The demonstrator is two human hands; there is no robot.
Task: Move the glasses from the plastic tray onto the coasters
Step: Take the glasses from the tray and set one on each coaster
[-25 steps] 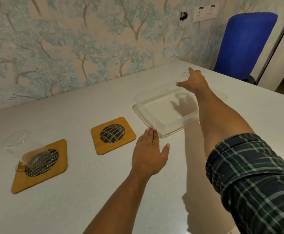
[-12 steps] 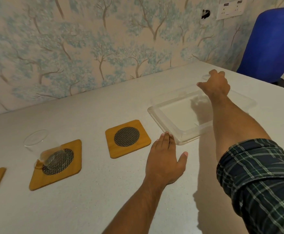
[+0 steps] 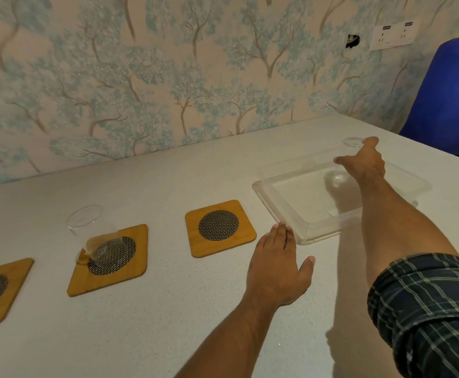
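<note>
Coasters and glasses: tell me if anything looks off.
The glass on the middle coaster sits off-centre, toward the coaster's left corner rather than over its mesh disc. There is a dark hole in the wallpaper beside the wall socket. Nothing looks spilled or broken.

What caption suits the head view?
Right hand reaches the last glass in the tray; one coaster empty.

Table [image 3: 168, 323] carrying three coasters in a row: left coaster [image 3: 2, 304] and middle coaster [image 3: 130, 263] each bearing a glass [image 3: 92, 233]; right coaster [image 3: 246, 236] lying bare; plastic tray [image 3: 285, 211] sitting right of it, chair [image 3: 446, 99] standing behind
</note>
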